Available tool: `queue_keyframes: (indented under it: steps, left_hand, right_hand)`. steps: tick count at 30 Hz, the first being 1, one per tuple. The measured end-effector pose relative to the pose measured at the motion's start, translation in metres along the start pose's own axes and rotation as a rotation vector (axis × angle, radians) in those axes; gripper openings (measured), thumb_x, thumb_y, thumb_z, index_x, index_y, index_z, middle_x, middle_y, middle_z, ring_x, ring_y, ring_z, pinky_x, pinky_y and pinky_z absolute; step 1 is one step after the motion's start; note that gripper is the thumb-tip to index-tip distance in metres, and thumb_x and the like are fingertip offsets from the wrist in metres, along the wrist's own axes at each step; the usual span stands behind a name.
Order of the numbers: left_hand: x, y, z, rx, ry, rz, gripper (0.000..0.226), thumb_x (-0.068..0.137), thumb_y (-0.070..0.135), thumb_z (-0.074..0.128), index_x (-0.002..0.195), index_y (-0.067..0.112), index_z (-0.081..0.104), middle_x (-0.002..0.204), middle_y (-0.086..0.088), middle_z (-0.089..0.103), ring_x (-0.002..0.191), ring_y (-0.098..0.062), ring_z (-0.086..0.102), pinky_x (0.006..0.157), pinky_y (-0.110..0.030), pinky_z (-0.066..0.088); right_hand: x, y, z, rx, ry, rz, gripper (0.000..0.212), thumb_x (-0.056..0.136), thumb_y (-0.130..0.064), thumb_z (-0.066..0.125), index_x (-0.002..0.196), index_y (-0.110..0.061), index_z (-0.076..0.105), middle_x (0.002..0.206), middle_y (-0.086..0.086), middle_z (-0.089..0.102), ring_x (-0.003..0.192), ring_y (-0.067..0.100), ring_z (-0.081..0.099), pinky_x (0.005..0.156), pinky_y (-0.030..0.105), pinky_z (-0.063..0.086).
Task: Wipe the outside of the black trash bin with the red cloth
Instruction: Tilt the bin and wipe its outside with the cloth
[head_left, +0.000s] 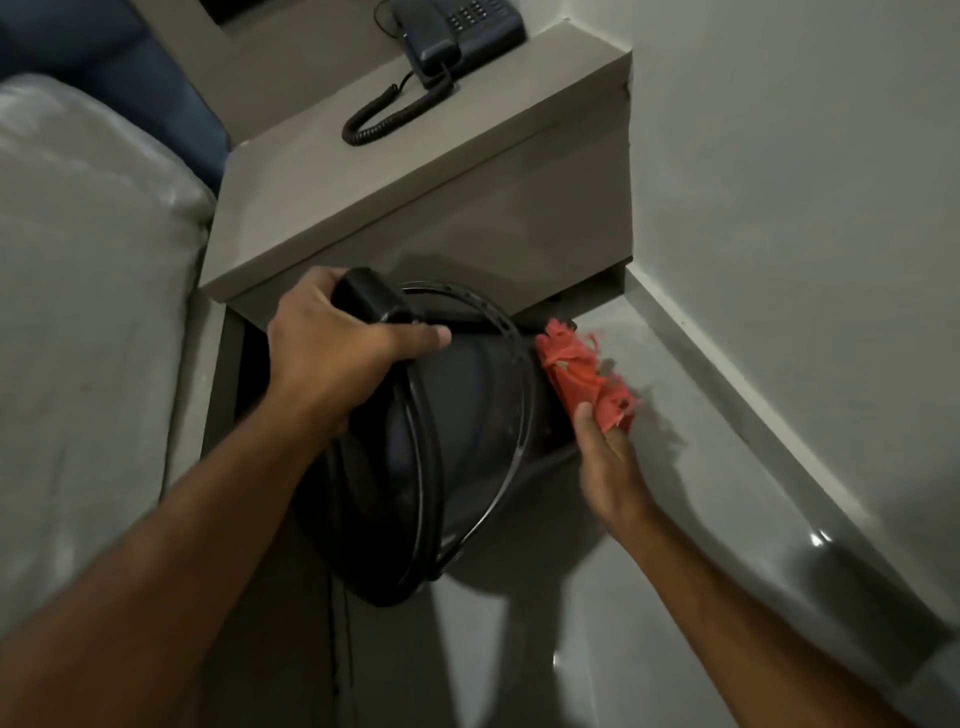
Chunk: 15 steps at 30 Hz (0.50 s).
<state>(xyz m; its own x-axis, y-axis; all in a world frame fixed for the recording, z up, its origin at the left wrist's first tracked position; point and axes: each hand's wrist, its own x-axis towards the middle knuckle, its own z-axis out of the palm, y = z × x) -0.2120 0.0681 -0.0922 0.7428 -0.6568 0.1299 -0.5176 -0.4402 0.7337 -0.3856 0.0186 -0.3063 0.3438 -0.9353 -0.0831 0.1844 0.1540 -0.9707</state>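
**We wipe the side of the tipped bin**

The black trash bin (457, 415) is tipped over toward us, so we look into its open mouth. Its long way runs from its rim near us back toward the space under the grey shelf (415, 171). It sits low by the floor (649, 597), just in front of that shelf.

Our left hand (332, 353) is curled tight around a black part at the top of the rim. It keeps the bin tilted. A thin wire ring (519, 405) loops around the mouth.

Our right hand (608, 457) is just to the right of the bin. Its fingers are folded around the red cloth (582, 374), which is bunched up with frayed bits sticking out. The cloth touches the bin's right outer side, or is very close to it; we cannot tell which. The right hand is the nearer one to that side, so we think it should rub along the wall from the rim toward the bottom. We think the left hand may need to turn the bin so other sides face the cloth.

The floor is grey and shiny. A pale wall (805, 182) stands on the right. A dark phone (462, 31) with a curly cord sits on the shelf. A bed (78, 260) with a light cover is on the left.
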Motion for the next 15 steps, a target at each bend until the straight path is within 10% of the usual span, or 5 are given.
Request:
queue_keyframes:
  steps: [4,12,15]
  left_hand:
    - [0.014,0.01,0.012,-0.061,0.009,-0.108,0.069,0.032,0.039,0.101,0.092,0.028,0.067,0.088,0.003,0.075,0.076,-0.017,0.075,0.068,-0.038,0.065]
    - [0.047,-0.001,0.005,-0.158,0.075,-0.289,0.082,0.019,0.043,0.098,0.093,0.024,0.071,0.091,-0.003,0.078,0.076,-0.024,0.076,0.068,-0.043,0.065]
    - [0.058,-0.014,0.0,-0.177,0.122,-0.324,0.091,0.013,0.047,0.097,0.097,0.024,0.072,0.092,-0.003,0.078,0.078,-0.024,0.076,0.07,-0.044,0.064]
  right_hand:
    - [-0.011,-0.027,0.029,0.03,-0.084,-0.21,0.038,0.104,-0.034,0.041,0.135,-0.052,0.054,0.137,-0.04,0.054,0.134,-0.012,0.046,0.108,0.005,0.032]
    - [-0.009,0.04,-0.01,-0.152,0.053,-0.031,0.042,0.105,-0.007,0.047,0.147,-0.007,0.043,0.152,0.0,0.037,0.149,0.03,0.037,0.11,0.002,0.019]
    - [-0.016,0.017,0.035,-0.162,-0.101,-0.205,0.048,0.106,-0.034,0.044,0.152,-0.027,0.035,0.162,-0.006,0.031,0.154,0.016,0.027,0.123,0.021,0.016]
